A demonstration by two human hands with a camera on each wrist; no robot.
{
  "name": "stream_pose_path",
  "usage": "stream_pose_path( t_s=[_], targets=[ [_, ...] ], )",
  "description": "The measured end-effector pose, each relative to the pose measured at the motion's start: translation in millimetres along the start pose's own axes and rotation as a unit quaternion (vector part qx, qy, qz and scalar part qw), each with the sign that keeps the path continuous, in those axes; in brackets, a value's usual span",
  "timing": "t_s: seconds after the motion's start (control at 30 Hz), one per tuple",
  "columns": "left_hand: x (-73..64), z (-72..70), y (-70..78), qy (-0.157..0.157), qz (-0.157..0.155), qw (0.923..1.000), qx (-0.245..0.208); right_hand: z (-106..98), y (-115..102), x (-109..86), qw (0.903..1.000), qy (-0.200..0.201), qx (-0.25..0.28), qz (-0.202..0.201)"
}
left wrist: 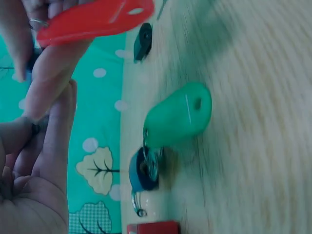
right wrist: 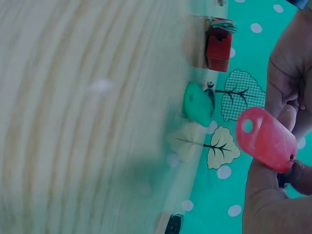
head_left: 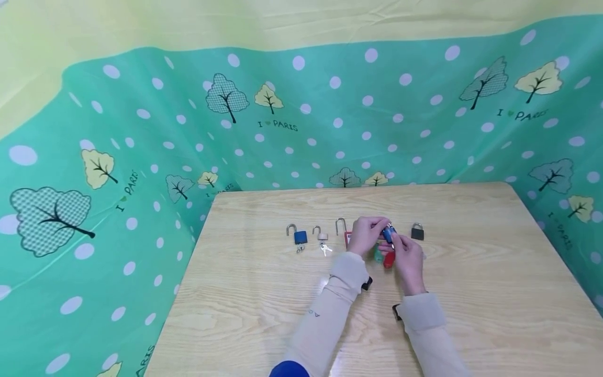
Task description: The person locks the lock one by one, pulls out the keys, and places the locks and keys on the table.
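Observation:
Both hands meet above the table, around a small blue padlock (head_left: 388, 233). My left hand (head_left: 365, 234) pinches the padlock near its shackle end. At its lower end my right hand (head_left: 409, 259) pinches a key, mostly hidden by the fingers. From the key's ring hangs a red key tag (right wrist: 267, 139), also seen in the left wrist view. Below the hands, a green key tag (left wrist: 179, 115) is joined by a ring to another blue padlock (left wrist: 143, 169) on the table.
Left of the hands lie a blue padlock (head_left: 300, 237), a small pale padlock (head_left: 322, 236) with keys (head_left: 325, 249) and a red padlock (head_left: 348, 238), shackles open. A black padlock (head_left: 417, 232) lies to the right. Black wrist devices (head_left: 367, 284) sit at the cuffs. Patterned cloth (head_left: 292, 152) borders the table (head_left: 245, 293).

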State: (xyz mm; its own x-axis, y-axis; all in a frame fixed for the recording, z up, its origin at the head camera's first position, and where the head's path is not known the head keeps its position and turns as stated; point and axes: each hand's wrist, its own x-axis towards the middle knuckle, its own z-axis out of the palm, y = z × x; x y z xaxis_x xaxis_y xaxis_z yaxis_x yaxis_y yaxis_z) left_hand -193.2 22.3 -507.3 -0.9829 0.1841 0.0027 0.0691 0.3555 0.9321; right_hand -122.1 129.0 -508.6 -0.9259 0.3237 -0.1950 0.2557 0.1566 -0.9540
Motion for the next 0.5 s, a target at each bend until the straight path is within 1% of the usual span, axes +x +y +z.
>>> stream_pose_path(
  t_s=[0.13,0.27,0.33,0.4,0.5],
  targets=[
    [-1.0,4.5,6.3,0.003,0.001,1.0000,0.003,-1.0,-1.5,-0.5,0.9997,0.023,-0.005,-0.002],
    [-0.3,6.0,10.2,0.002,0.012,0.9999,0.011,1.2,-5.3,-3.2,0.9984,0.045,0.034,-0.003],
    [0.1,6.1,10.0,-0.003,0.017,0.9997,0.016,3.5,-7.1,-4.9,0.9969,0.059,0.053,-0.004],
    [-0.2,5.5,8.1,-0.010,0.013,0.9997,0.020,5.9,-7.9,-6.8,0.9959,0.066,0.062,0.000],
    [-0.3,4.0,4.7,-0.016,0.003,0.9996,0.024,9.9,-8.1,-7.9,0.9949,0.067,0.075,0.005]
  ],
)
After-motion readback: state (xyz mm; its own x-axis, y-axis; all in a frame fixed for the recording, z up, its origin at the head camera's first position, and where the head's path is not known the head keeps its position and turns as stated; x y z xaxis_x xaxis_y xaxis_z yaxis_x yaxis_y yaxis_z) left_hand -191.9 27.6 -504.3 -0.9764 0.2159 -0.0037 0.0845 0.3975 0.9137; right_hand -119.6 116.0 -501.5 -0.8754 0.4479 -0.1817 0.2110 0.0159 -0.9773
